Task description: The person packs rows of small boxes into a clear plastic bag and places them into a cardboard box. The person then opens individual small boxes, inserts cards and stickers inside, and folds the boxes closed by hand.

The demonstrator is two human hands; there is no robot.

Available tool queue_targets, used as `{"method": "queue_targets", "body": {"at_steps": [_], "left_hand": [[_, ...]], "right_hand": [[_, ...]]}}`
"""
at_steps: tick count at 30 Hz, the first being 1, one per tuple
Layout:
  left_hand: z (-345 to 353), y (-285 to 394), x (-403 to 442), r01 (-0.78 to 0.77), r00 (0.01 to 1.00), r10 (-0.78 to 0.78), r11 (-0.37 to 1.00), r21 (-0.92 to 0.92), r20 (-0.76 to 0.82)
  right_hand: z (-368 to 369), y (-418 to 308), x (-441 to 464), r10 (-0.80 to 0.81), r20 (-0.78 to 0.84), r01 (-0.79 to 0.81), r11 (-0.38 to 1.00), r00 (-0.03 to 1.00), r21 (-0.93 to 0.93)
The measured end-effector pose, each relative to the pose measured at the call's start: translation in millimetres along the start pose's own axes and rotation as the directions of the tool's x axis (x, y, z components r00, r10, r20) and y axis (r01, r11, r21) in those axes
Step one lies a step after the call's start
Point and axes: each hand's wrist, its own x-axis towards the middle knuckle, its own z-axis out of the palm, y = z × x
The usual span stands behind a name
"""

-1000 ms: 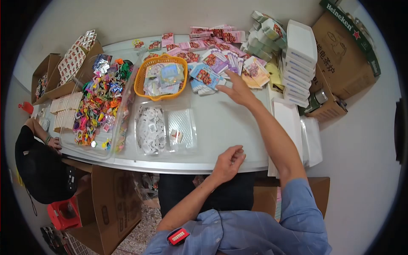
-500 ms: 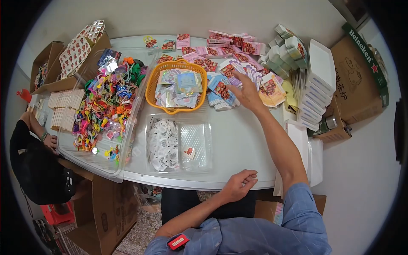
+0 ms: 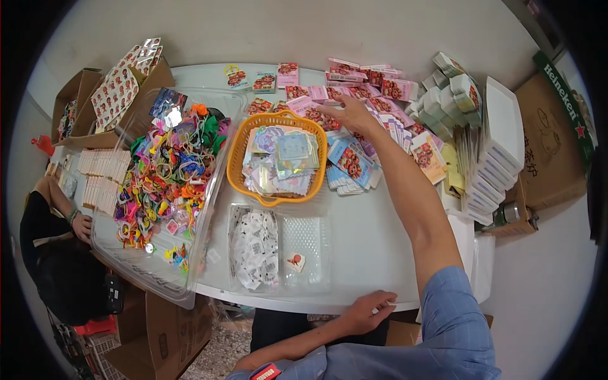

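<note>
My right hand reaches over the pink packets behind the yellow basket, fingers apart, holding nothing I can see. Beneath and beside that forearm lie blue packets, purple packets and orange packets. At the table's front edge my left hand rests with its fingers curled together; whether anything is inside them is hidden. The yellow basket holds shiny sticker sheets. In front of it, a clear tray has small white packets on its left side and one small card on its right.
A clear bin of colourful trinkets stands at left, beside stacked cards and cardboard boxes. White trays and small boxes are piled at right. Another person's hand rests at the left edge.
The view has shifted, so the table's contents appear lower. My right hand has moved from the blue and purple packets toward the pink ones further back. My left hand stays near the front edge.
</note>
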Motion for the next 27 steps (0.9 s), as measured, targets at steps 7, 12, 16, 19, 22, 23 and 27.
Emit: {"method": "queue_targets", "body": {"at_steps": [7,12,16,19,22,23,27], "left_hand": [[-3,7,3,0.016,0.999,-0.016,1.000,-0.003,0.052],[-4,4,2,0.013,0.997,-0.011,0.999,-0.033,0.075],[-6,6,2,0.014,0.996,-0.012,1.000,-0.018,0.089],[-6,8,2,-0.010,0.997,0.011,1.000,-0.010,0.083],[-6,7,2,0.005,0.997,-0.004,1.000,-0.022,0.072],[-6,7,2,0.013,0.997,-0.011,0.999,-0.032,0.075],[-6,10,2,-0.028,0.997,0.031,0.998,-0.048,0.066]], "right_hand": [[23,-12,34,0.110,0.281,-0.121,0.992,0.954,0.024],[21,1,51,0.118,0.413,-0.118,0.993,0.903,-0.027],[2,-11,30,0.095,0.336,-0.137,0.985,0.937,0.105],[-9,0,25,0.167,0.441,-0.300,0.920,0.882,0.251],[-7,1,26,0.115,0.148,-0.143,0.970,0.982,0.197],[-9,-2,29,0.017,0.005,-0.017,0.996,1.000,-0.088],[11,-31,67,-0.345,-0.158,0.324,0.935,0.925,-0.144]]}}
